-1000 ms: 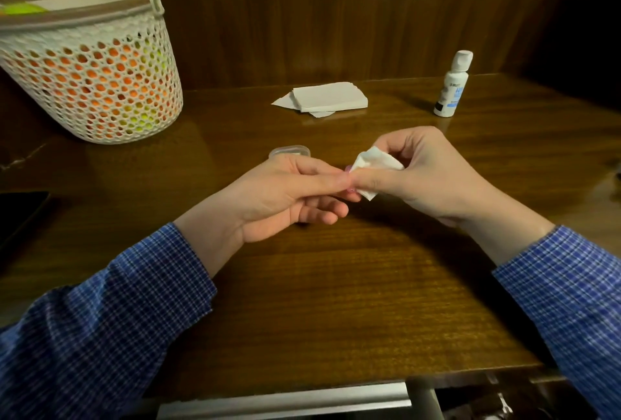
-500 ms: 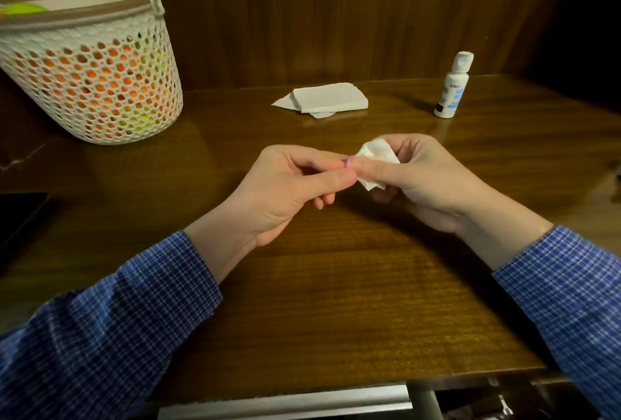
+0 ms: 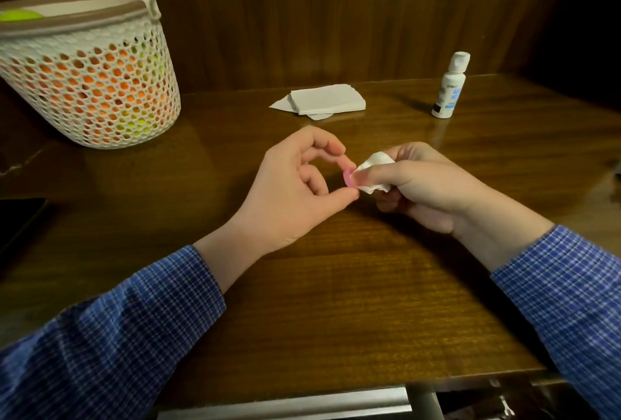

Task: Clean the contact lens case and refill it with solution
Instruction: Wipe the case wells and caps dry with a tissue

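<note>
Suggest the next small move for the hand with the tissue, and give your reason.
Probably twist the crumpled tissue a little further round inside the pink piece. The left hand pinches that piece, the right hand presses tissue against it, and the solution bottle stands untouched.

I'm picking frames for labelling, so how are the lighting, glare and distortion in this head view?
Head view: dim, warm light, with the far right corner nearly black; soft glare on the table in front of the bottle; wide-angle bending bows the basket and sleeves; the left hand, pink cap, tissue and right hand are sharp enough, but the bottle's label is unreadable.
</note>
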`<state>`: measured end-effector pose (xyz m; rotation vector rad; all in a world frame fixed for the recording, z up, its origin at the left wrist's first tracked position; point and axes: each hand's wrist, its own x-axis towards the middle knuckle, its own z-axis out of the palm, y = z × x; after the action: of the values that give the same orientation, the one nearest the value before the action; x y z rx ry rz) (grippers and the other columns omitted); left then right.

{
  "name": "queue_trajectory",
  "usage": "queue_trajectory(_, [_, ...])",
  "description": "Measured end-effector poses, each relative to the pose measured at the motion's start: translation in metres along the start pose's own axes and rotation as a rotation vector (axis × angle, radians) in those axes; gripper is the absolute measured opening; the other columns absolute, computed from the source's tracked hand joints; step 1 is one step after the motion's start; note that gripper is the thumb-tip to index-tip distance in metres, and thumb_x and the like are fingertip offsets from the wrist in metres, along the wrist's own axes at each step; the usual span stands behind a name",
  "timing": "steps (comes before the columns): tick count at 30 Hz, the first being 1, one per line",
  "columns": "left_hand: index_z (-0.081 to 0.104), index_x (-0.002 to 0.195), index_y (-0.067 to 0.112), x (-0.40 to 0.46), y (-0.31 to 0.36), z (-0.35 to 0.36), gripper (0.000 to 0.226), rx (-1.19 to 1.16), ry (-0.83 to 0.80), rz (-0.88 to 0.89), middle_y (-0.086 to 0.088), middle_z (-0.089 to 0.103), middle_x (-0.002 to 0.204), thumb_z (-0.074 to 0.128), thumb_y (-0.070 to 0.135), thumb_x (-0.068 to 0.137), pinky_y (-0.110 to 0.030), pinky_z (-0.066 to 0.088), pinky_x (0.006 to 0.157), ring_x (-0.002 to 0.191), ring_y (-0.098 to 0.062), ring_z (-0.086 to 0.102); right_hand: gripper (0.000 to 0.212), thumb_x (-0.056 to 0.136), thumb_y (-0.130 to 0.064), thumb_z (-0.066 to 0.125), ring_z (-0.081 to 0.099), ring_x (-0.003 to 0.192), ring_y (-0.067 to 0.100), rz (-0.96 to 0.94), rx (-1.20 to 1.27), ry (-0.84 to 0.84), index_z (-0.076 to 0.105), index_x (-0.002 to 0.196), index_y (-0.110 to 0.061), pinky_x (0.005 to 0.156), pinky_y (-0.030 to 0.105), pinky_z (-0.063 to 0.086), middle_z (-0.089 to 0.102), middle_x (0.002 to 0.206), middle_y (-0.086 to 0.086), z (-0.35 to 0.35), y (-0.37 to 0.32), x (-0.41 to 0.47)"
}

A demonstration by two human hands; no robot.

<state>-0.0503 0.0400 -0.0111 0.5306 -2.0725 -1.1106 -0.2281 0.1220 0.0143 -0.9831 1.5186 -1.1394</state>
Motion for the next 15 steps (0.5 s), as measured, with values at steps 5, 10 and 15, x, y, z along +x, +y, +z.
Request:
queue_trajectory(5, [0.061,0.121,0.027,-0.002,0.001,0.006,0.048,0.141,-0.008,0.011,0.017,0.070,0.107,0.085,0.013,0.081,-0.018,0.051,0.053,0.053,-0.008,0.062,0.014,0.073,-0.030,0.088,0.062,0.067,0.011,-0.133,-0.255,0.120,0.080,0.071,-0.018,0.055,0.023,0.048,0.074,0.072,0.000,0.001,0.004,-0.001])
queue_trajectory(10, [0.058,0.117,0.032,-0.004,0.001,0.010,0.050,0.220,0.011,-0.007,0.023,0.068,0.107,0.086,0.014,0.080,-0.021,0.055,0.056,0.053,-0.007,0.063,0.020,0.082,-0.041,0.082,0.058,0.048,0.001,-0.317,-0.607,0.202,0.073,0.073,-0.027,0.042,0.010,0.039,0.070,0.062,-0.012,0.001,0.012,0.001])
queue_trajectory(15, [0.055,0.115,0.035,-0.002,0.001,0.012,0.052,0.252,0.021,-0.033,0.024,0.070,0.102,0.087,0.017,0.078,-0.020,0.056,0.057,0.055,-0.005,0.064,0.027,0.088,-0.040,0.077,0.061,0.068,-0.011,-0.453,-0.798,0.248,0.062,0.068,-0.029,0.048,0.007,0.042,0.062,0.058,-0.013,0.005,0.019,0.004])
